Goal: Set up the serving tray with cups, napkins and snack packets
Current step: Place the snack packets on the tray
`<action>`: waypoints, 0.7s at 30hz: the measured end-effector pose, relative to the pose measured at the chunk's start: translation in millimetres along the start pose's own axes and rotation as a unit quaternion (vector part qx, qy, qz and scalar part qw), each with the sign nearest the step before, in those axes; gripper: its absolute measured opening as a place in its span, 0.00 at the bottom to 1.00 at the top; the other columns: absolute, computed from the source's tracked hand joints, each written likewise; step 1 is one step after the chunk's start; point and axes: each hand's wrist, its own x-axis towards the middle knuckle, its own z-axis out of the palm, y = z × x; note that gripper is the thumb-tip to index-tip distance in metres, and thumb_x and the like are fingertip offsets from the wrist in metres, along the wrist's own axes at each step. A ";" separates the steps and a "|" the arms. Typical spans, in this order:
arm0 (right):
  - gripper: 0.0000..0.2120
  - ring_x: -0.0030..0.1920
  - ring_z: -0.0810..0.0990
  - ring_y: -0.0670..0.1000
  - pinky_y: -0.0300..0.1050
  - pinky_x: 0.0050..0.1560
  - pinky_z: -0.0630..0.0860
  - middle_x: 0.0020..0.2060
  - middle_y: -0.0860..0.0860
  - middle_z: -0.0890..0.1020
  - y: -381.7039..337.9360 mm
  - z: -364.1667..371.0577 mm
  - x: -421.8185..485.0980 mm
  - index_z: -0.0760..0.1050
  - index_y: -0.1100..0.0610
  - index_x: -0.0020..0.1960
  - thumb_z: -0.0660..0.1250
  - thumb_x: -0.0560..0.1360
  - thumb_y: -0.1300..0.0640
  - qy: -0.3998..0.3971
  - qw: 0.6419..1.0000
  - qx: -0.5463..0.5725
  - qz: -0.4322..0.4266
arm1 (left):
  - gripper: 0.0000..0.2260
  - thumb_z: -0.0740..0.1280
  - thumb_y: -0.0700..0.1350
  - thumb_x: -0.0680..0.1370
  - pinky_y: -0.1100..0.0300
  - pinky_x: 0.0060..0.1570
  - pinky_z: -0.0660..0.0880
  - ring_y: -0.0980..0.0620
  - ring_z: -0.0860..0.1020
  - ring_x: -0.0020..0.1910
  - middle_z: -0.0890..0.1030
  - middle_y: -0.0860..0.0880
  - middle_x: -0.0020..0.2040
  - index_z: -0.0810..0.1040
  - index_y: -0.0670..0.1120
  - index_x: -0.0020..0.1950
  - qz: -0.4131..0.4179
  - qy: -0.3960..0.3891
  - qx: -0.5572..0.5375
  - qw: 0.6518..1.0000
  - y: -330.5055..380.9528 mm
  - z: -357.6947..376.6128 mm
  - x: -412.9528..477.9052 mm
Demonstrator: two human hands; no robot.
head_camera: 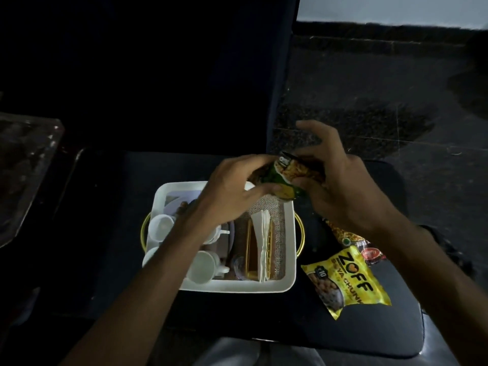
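A white serving tray (289,233) with gold handles sits on a dark seat. Inside it are white cups (203,265) on the left and a gold holder with white napkins (262,233) on the right, over a mesh mat. Above the tray's far right corner, my left hand (232,186) and my right hand (335,180) both grip a green snack packet (285,175). A yellow snack packet (346,281) lies on the seat right of the tray. A red and yellow snack packet (351,239) lies just beyond it, partly under my right wrist.
The dark seat surface (369,334) extends in front and to the right of the tray. A dark chair back rises behind it. A clear plastic sheet (23,167) lies at the far left. Dark tiled floor (369,88) lies to the right.
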 end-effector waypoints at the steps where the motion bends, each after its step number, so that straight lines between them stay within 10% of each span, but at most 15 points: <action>1: 0.37 0.51 0.78 0.30 0.24 0.48 0.74 0.55 0.42 0.79 -3.9 4.4 4.4 0.55 0.51 0.76 0.71 0.74 0.64 0.006 1.000 0.010 -0.010 | 0.18 0.75 0.45 0.76 0.53 0.56 0.81 0.53 0.84 0.56 0.86 0.48 0.57 0.80 0.43 0.65 -0.003 0.017 -0.008 1.000 -4.4 -6.2 -4.0; 6: 0.44 0.64 0.75 0.45 0.36 0.60 0.75 0.67 0.51 0.76 -13.3 46.6 24.4 0.59 0.54 0.76 0.77 0.68 0.46 0.090 0.991 0.071 0.070 | 0.12 0.70 0.47 0.79 0.63 0.53 0.79 0.59 0.84 0.54 0.86 0.51 0.53 0.81 0.45 0.61 -0.084 0.144 -0.066 0.984 -36.3 -34.1 -30.3; 10: 0.38 0.59 0.80 0.49 0.43 0.58 0.79 0.62 0.54 0.79 -22.2 109.3 49.4 0.65 0.59 0.73 0.78 0.68 0.53 0.039 0.973 0.167 0.154 | 0.14 0.70 0.49 0.79 0.61 0.54 0.79 0.55 0.84 0.55 0.86 0.49 0.53 0.81 0.42 0.60 -0.134 0.141 -0.103 0.975 -70.1 -57.6 -47.0; 17: 0.22 0.48 0.82 0.47 0.20 0.44 0.69 0.50 0.52 0.84 -32.9 209.2 101.5 0.76 0.62 0.62 0.76 0.72 0.57 0.047 0.974 0.118 0.187 | 0.12 0.75 0.46 0.76 0.50 0.54 0.82 0.50 0.85 0.51 0.86 0.46 0.51 0.82 0.42 0.56 -0.243 0.188 -0.088 0.948 -141.2 -88.2 -74.4; 21: 0.19 0.48 0.80 0.46 0.19 0.40 0.68 0.52 0.54 0.84 -28.1 249.6 112.8 0.76 0.63 0.60 0.75 0.72 0.57 0.023 0.973 0.071 0.220 | 0.11 0.75 0.43 0.76 0.63 0.48 0.81 0.52 0.85 0.47 0.87 0.44 0.50 0.83 0.41 0.55 -0.279 0.170 -0.090 0.941 -173.7 -93.9 -83.6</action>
